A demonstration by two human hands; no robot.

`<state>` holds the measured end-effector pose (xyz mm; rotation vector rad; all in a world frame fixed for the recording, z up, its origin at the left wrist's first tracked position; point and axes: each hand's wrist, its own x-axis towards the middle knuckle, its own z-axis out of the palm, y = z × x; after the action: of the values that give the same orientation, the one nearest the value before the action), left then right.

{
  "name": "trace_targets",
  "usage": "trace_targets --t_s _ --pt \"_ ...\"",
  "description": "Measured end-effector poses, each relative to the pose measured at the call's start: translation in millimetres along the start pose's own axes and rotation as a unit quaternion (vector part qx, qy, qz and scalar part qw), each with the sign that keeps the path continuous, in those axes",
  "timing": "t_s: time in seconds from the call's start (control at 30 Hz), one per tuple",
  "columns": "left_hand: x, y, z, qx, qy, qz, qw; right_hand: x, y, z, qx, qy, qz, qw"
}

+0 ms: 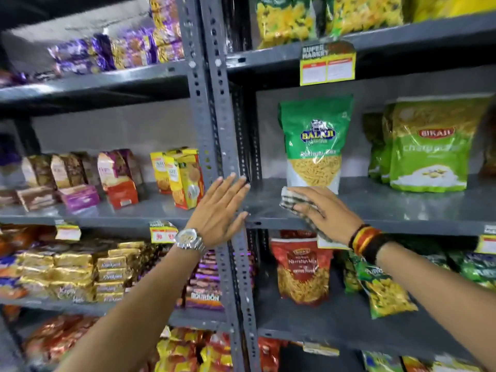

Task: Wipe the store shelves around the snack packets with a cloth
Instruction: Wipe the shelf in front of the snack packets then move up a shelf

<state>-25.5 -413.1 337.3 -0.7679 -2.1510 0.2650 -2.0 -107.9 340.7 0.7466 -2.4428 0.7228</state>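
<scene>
My right hand (326, 214) lies flat on a checked cloth (291, 199), pressing it onto the grey metal shelf (402, 205) just in front of a green Balaji snack packet (315, 140). The cloth's lower end hangs over the shelf's front edge. My left hand (218, 210), fingers spread and holding nothing, rests against the perforated grey upright post (214, 116) at the shelf's left end. Green Bikaji packets (429, 146) stand further right on the same shelf.
A yellow price tag (327, 63) hangs from the shelf above. A red Navratan Mix packet (302, 269) and green packets (383, 288) sit on the shelf below. Biscuit packs (182, 175) fill the left bay.
</scene>
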Motion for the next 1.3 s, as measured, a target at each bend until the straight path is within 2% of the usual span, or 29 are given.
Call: trace_targets --t_s 0.17,0.37,0.5,0.77,1.0,1.17,1.3 --pt "58.2 -50.3 -1.4 0.074 0.018 0.032 0.997 83.7 0.1 23.9 -0.100 0.000 0.003 0.995" --pt "81.0 -68.6 13.9 0.135 0.067 0.049 0.987 161.4 4.5 61.5 -0.167 -0.038 -0.008 0.985" --pt "83.3 -74.0 22.9 0.141 0.093 0.060 0.984 204.8 23.6 80.0 -0.149 -0.070 0.023 0.986" --pt "85.4 -77.5 29.3 0.133 0.129 0.067 0.980 274.3 54.0 102.1 -0.134 -0.085 0.061 0.985" --pt "85.2 -79.2 31.8 0.139 0.138 0.066 0.978 299.7 102.0 135.2 -0.162 -0.131 0.181 0.961" --pt "84.7 -78.9 33.1 0.139 0.136 0.064 0.979 308.2 114.1 152.5 -0.207 -0.152 0.211 0.943" --pt "84.5 -78.3 33.4 0.143 0.133 0.064 0.979 311.9 110.4 156.6 -0.144 -0.158 0.225 0.951"
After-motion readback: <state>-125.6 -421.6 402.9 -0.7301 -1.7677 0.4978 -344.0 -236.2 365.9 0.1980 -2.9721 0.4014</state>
